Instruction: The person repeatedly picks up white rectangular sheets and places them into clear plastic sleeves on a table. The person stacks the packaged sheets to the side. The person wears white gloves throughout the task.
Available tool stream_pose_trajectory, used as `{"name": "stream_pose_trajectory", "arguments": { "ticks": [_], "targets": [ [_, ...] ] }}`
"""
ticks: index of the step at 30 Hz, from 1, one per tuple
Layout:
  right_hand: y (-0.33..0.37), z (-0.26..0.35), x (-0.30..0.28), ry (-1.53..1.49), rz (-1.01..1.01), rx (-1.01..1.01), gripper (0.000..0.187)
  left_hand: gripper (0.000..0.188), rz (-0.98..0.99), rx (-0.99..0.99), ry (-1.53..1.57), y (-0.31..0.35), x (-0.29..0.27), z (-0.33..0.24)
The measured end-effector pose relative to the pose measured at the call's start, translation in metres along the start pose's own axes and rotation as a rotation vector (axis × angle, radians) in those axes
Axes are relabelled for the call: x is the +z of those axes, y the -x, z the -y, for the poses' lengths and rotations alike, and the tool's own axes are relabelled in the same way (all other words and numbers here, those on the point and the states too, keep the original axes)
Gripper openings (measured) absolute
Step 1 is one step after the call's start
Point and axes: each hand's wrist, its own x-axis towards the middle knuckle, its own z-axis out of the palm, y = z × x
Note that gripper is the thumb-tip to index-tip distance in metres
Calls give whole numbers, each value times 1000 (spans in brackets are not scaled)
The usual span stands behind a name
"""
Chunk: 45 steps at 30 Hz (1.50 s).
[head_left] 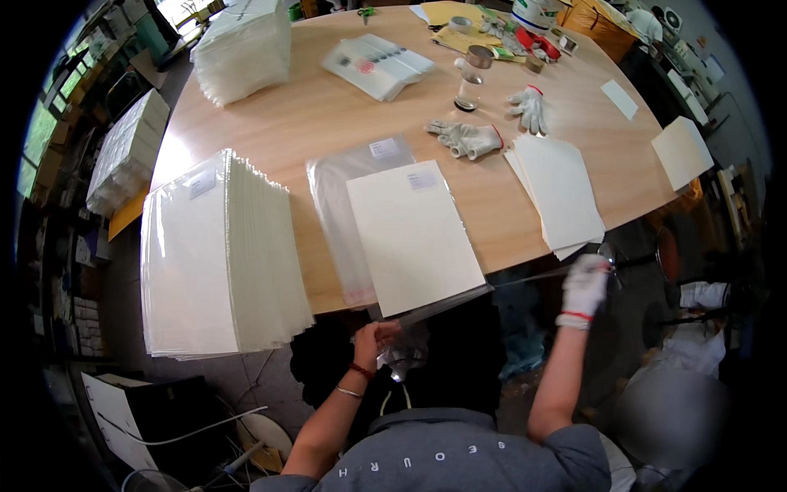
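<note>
A cream sheet of paper (418, 246) lies in a clear plastic sleeve (434, 308) whose lower edge hangs over the table's near edge. My bare left hand (375, 340), with bracelets at the wrist, has its fingers closed on the sleeve's lower left corner. My right hand (585, 289), in a white glove with a red cuff, is off to the right, blurred by motion. Its fingers look closed on a thin clear strip (531, 277), which stretches back toward the sleeve's lower right corner. Under the paper, flat empty plastic sleeves (332, 197) stick out to the left.
Filled sleeves (188, 262) form a thick pile at left. Loose paper sheets (566, 197) lie at right, below two white gloves (471, 139). Farther back are a glass jar (470, 86), plastic packs (377, 67) and a tall bagged stack (244, 51). A person (643, 26) is far right.
</note>
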Motion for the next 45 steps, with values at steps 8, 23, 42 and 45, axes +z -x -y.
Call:
{"name": "stream_pose_trajectory", "arguments": {
  "ticks": [8,23,42,45],
  "targets": [
    [53,-41,-49,1713,431,175,27,28,-398,874,-1124,0,-35,10],
    [13,-22,86,1313,420,-332,21,21,-204,775,-1230,-14,-7,-33],
    [89,31,305,196,848,110,28,15,-468,938,-440,199,-65,-230],
    [99,27,391,102,960,-77,28,17,-723,1098,-551,196,-169,-264]
  ]
}}
